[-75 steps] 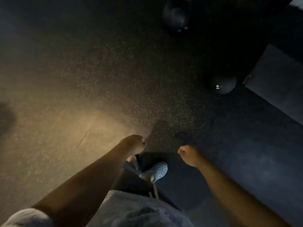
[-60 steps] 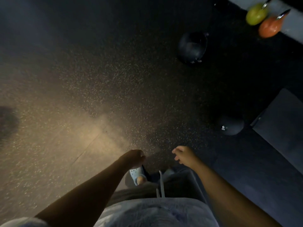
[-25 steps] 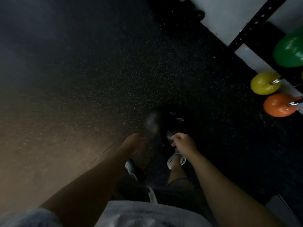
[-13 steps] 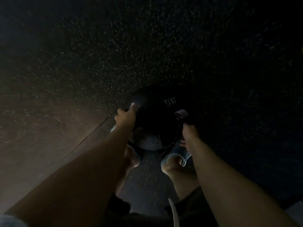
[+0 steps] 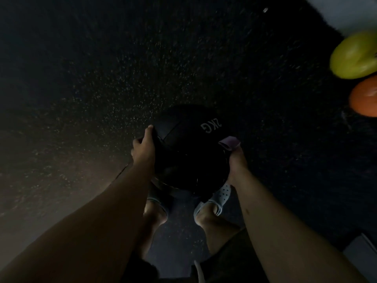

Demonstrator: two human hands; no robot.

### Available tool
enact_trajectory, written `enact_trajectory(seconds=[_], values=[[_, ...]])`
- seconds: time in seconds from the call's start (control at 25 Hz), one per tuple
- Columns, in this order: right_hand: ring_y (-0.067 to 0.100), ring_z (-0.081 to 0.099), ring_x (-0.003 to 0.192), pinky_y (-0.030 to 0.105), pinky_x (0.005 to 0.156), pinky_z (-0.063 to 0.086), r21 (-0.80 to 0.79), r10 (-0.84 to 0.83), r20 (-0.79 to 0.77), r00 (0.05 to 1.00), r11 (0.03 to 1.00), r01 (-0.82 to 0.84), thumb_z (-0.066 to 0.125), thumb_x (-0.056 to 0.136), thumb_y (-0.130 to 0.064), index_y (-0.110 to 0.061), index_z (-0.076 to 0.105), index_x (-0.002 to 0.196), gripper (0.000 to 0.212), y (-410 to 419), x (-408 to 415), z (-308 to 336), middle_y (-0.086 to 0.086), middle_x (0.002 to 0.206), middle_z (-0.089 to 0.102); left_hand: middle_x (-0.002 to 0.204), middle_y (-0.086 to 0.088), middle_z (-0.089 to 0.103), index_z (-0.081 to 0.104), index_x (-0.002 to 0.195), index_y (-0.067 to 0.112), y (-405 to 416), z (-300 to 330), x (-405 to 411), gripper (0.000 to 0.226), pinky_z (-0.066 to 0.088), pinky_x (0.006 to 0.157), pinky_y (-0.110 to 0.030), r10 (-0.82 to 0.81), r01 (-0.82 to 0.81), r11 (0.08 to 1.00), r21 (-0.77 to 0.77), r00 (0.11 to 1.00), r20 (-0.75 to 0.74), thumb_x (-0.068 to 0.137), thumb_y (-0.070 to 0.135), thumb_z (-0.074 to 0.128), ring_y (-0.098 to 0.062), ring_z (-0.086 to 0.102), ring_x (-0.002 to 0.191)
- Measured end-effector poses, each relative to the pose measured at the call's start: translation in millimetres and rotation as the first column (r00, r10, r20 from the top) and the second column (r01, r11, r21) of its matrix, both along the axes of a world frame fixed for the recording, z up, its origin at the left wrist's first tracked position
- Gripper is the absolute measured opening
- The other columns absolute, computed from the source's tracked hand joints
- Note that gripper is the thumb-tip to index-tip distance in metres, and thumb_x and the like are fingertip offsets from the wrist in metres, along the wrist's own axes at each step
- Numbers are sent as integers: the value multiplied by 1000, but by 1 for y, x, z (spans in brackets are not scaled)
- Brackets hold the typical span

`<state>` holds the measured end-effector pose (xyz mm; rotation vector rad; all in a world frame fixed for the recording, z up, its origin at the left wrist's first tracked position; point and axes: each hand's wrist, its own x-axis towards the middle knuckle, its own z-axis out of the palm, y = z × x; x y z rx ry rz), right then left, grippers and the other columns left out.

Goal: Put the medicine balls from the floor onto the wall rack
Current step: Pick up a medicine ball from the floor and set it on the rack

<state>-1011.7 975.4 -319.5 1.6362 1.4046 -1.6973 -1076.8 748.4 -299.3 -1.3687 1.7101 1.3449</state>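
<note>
Black medicine ball [image 5: 189,152] marked "2KG" in white, print upside down to camera. Left hand [image 5: 143,149] clamped on ball's left side, fingers curled over its edge. Right hand [image 5: 236,160] pressed flat on ball's right side. Ball sits above pale clogs [image 5: 219,196], over speckled floor [image 5: 102,82]. Yellow ball [image 5: 353,56] and orange ball [image 5: 365,97] far right of it.

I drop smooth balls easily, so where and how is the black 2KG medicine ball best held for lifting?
Grip the round black medicine ball at its widest girth, one palm on each opposite side, fingers spread toward the underside. It is a smooth sphere with no handle visible, so a one-sided grab would likely slip. Here the left hand presses its left flank and the right hand its right, above the speckled dark floor.
</note>
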Motion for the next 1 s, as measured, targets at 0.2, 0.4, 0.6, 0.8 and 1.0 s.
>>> enact_trajectory(seconds=[0.2, 0.4, 0.6, 0.8, 1.0], values=[[39, 63, 129, 55, 113, 49, 54, -179, -239, 954, 979, 197, 50, 98, -58, -18, 54, 150, 66, 75, -47, 200, 18, 145, 61, 157, -13, 45, 42, 153, 26, 83, 193, -66, 88, 37, 117, -62, -108, 127, 988, 93, 977, -181, 83, 79, 52, -42, 45, 141], [35, 69, 120, 54, 108, 54, 198, -245, -565, 788, 887, 417, 61, 74, -77, -19, 66, 136, 85, 151, -72, 436, 15, 135, 70, 156, -10, 48, 46, 151, 28, 177, 412, -117, 97, 36, 117, -63, -174, 316, 917, 243, 865, -470, 71, 82, 51, -42, 44, 142], [37, 69, 119, 55, 106, 55, 286, -224, -784, 579, 697, 658, 61, 68, -77, -26, 66, 120, 73, 223, -39, 641, 16, 132, 70, 149, -13, 57, 54, 145, 26, 266, 608, -118, 103, 41, 115, -60, -134, 514, 785, 346, 686, -716, 58, 82, 51, -44, 52, 135], [34, 67, 116, 49, 106, 54, 278, -90, -922, 377, 526, 804, 60, 65, -77, -35, 60, 104, 58, 276, 30, 798, 9, 123, 69, 151, -12, 58, 56, 149, 26, 348, 760, -84, 116, 38, 120, -55, -54, 716, 599, 359, 483, -874, 52, 89, 51, -41, 53, 139], [35, 64, 123, 53, 112, 49, 250, 26, -964, 264, 418, 873, 58, 73, -73, -34, 57, 107, 52, 320, 92, 887, 9, 131, 65, 148, -11, 60, 54, 148, 24, 420, 847, -36, 98, 40, 118, -55, 62, 815, 453, 362, 376, -925, 71, 85, 54, -40, 54, 137]])
